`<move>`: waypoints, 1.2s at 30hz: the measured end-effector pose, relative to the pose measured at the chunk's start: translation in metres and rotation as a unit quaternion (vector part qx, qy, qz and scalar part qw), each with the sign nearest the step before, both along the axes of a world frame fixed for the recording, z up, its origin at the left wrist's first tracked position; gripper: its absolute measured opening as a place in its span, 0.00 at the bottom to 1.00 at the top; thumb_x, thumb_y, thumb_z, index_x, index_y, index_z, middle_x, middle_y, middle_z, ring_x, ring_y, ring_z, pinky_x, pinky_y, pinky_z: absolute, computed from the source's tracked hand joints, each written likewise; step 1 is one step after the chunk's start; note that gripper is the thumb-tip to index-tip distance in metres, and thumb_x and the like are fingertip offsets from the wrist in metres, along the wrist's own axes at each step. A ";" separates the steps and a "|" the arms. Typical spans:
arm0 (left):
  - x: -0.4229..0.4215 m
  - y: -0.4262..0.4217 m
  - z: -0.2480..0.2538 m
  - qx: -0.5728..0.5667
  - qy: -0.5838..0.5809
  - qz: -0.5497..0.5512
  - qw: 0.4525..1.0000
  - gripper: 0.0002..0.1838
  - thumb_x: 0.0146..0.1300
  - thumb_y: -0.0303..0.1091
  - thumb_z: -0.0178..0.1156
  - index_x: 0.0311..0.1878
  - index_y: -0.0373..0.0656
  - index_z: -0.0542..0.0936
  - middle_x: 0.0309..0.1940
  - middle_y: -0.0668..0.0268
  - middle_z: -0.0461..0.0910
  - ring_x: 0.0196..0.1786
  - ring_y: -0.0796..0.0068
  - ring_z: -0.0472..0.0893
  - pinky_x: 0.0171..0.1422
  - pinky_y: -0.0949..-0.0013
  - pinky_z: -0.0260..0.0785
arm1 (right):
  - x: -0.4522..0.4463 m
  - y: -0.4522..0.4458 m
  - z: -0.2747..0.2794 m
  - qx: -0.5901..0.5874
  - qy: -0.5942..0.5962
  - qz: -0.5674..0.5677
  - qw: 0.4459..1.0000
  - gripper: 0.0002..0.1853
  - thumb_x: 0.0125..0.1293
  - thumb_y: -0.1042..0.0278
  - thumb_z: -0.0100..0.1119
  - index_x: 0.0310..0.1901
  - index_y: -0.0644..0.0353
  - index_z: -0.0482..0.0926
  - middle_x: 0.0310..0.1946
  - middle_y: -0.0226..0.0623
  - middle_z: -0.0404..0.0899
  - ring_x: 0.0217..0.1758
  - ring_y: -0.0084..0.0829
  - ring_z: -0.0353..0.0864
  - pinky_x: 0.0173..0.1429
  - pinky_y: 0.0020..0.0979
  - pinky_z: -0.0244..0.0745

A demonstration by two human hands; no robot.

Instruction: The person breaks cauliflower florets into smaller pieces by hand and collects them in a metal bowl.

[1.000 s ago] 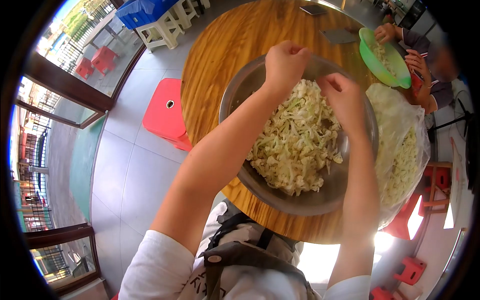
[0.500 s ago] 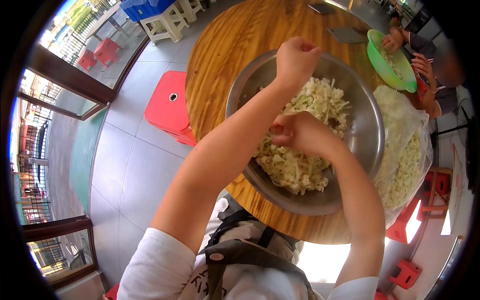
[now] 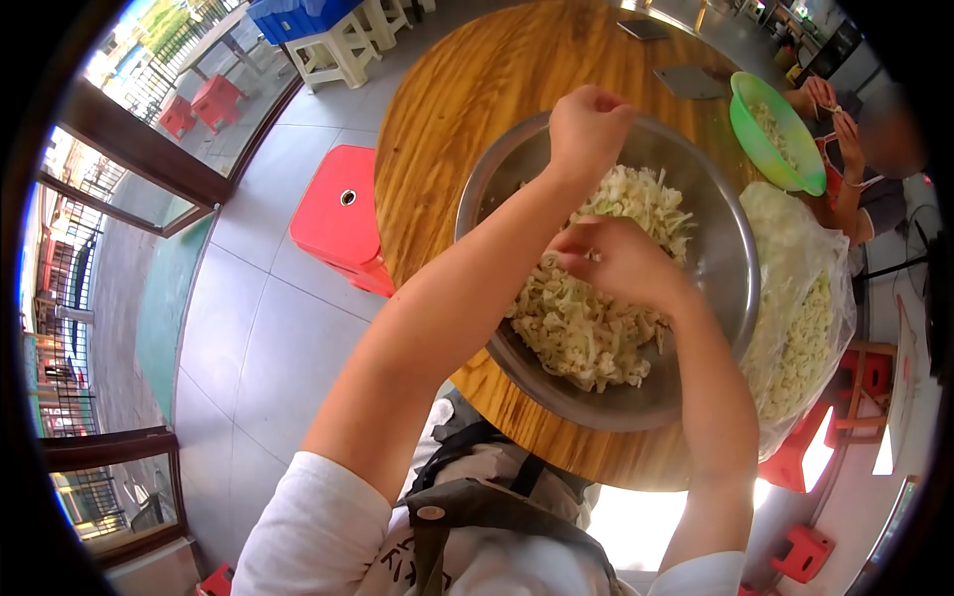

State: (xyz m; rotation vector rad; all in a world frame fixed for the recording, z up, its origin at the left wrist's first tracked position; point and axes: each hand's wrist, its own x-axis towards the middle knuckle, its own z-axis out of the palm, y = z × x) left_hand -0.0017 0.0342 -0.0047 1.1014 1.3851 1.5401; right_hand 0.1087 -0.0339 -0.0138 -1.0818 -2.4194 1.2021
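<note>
A wide steel bowl (image 3: 730, 298) holds a heap of torn cauliflower pieces (image 3: 586, 343), pale with light green stems. Over the bowl's far side is my left hand (image 3: 589, 129), its fingers curled together; whatever it holds is hidden behind the hand. My right hand (image 3: 626, 260) hovers at the middle of the heap with thumb and fingers bent inward. A small pale bit of cauliflower shows at its fingertips. The two hands are apart, the left one farther from me.
A clear plastic bag (image 3: 795, 328) of more pale pieces lies against the bowl's right side. Beyond it, another person's hands (image 3: 840, 119) work beside a green basin (image 3: 785, 164). A cleaver-like flat blade (image 3: 691, 81) and a phone (image 3: 643, 30) lie on the wooden table (image 3: 437, 129). A red stool (image 3: 333, 214) stands left.
My right hand has turned slightly, its fingers closing inward; my left hand stays nearly in place. The other person's hand has lifted from the green basin to meet their other hand.
</note>
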 end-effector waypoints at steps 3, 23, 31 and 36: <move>-0.002 0.002 0.004 -0.016 -0.048 -0.001 0.999 0.10 0.52 0.29 0.62 0.37 0.36 0.79 0.27 0.69 0.76 0.32 0.81 0.73 0.35 0.76 0.65 | 0.015 0.016 0.005 -0.002 0.039 -0.108 0.993 0.10 0.61 0.69 0.54 0.41 0.61 0.79 0.33 0.40 0.79 0.34 0.32 0.78 0.43 0.28 0.71; 0.002 -0.001 -0.001 -0.031 -0.060 -0.245 0.967 0.10 0.54 0.30 0.64 0.38 0.36 0.81 0.29 0.68 0.79 0.33 0.82 0.75 0.35 0.78 0.65 | 0.040 0.043 0.015 -0.112 0.366 -0.361 0.851 0.11 0.63 0.68 0.56 0.45 0.62 0.78 0.34 0.28 0.78 0.37 0.19 0.75 0.41 0.21 0.69; 0.003 -0.005 0.003 -0.037 -0.024 -0.245 0.969 0.08 0.55 0.31 0.62 0.35 0.37 0.79 0.29 0.69 0.79 0.33 0.82 0.75 0.35 0.77 0.65 | 0.039 0.040 0.019 -0.085 0.344 -0.384 0.852 0.11 0.62 0.69 0.57 0.44 0.62 0.78 0.33 0.25 0.77 0.36 0.17 0.72 0.42 0.21 0.65; 0.003 -0.007 0.004 -0.045 0.038 -0.264 0.963 0.09 0.56 0.32 0.61 0.35 0.37 0.79 0.28 0.68 0.78 0.32 0.82 0.74 0.35 0.78 0.64 | 0.038 0.038 0.026 -0.092 0.365 -0.377 0.846 0.10 0.60 0.70 0.58 0.43 0.61 0.78 0.34 0.24 0.77 0.35 0.16 0.71 0.41 0.20 0.64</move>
